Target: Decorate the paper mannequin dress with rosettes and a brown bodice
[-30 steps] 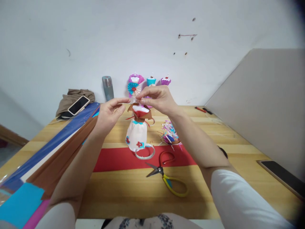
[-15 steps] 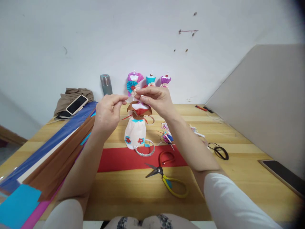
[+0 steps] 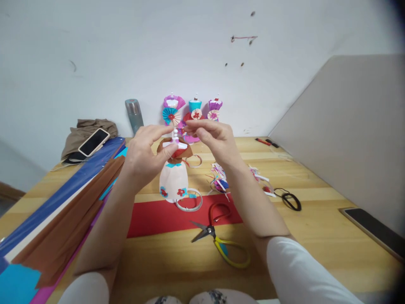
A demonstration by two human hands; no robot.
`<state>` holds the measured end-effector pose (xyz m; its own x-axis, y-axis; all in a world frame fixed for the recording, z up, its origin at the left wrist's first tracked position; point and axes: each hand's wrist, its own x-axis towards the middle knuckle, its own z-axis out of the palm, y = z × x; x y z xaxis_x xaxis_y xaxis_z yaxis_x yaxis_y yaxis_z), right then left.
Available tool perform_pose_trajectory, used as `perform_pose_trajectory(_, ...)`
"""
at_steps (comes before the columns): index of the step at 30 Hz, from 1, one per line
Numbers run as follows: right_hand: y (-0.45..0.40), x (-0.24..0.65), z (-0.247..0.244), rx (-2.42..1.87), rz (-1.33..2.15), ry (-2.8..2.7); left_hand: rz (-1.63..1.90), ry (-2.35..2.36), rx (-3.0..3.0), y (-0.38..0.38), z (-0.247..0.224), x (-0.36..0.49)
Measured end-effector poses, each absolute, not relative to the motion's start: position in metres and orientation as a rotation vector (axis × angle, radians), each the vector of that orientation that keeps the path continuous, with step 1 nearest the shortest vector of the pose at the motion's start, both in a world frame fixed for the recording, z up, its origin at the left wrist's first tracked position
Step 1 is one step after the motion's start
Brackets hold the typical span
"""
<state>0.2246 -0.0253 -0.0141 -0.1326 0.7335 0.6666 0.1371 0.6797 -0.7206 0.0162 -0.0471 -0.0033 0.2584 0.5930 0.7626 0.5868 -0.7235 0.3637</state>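
A small dress form [image 3: 174, 181] stands upright on the table, in a pale paper skirt with red and blue flowers. Brown paper [image 3: 186, 151] flares around its white shoulders, and a white knob tops it. My left hand [image 3: 147, 150] is at its left side, thumb over the front of the shoulder and index finger beside the knob. These fingers are apart; the rest are partly hidden. To the right of the knob, my right hand [image 3: 218, 139] hovers open and holds nothing visible. A white ring [image 3: 189, 210] lies against the skirt's lower right.
Open scissors [image 3: 210, 231] lie partly over a red paper strip [image 3: 148, 217]. Brown paper sheets [image 3: 69, 228] cover the left side. Behind stand several decorated dress forms [image 3: 195, 110] and a flask [image 3: 134, 116]. Paper scraps [image 3: 220, 177], a black band [image 3: 291, 201] and a phone [image 3: 376, 230] lie rightward.
My left hand has moved in to the dress form's shoulder, its thumb and index finger spreading apart. My right hand has drawn off to the right of the knob and opened. The view has shifted slightly.
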Motion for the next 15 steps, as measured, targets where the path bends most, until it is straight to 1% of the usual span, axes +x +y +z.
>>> perform_pose_trajectory(7,-0.054,0.237,-0.017,-1.032,0.565,-1.804,1.306,1.245,2.498,-0.044,-0.003,0.024)
perform_pose_trajectory(12,-0.066,0.221,-0.02,-1.1,0.398,-1.844,1.317,1.239,2.377,-0.043,-0.006,0.027)
perform_pose_trajectory(15,-0.067,0.214,-0.023,-1.138,0.356,-1.815,1.339,1.225,2.321,-0.041,-0.008,0.027)
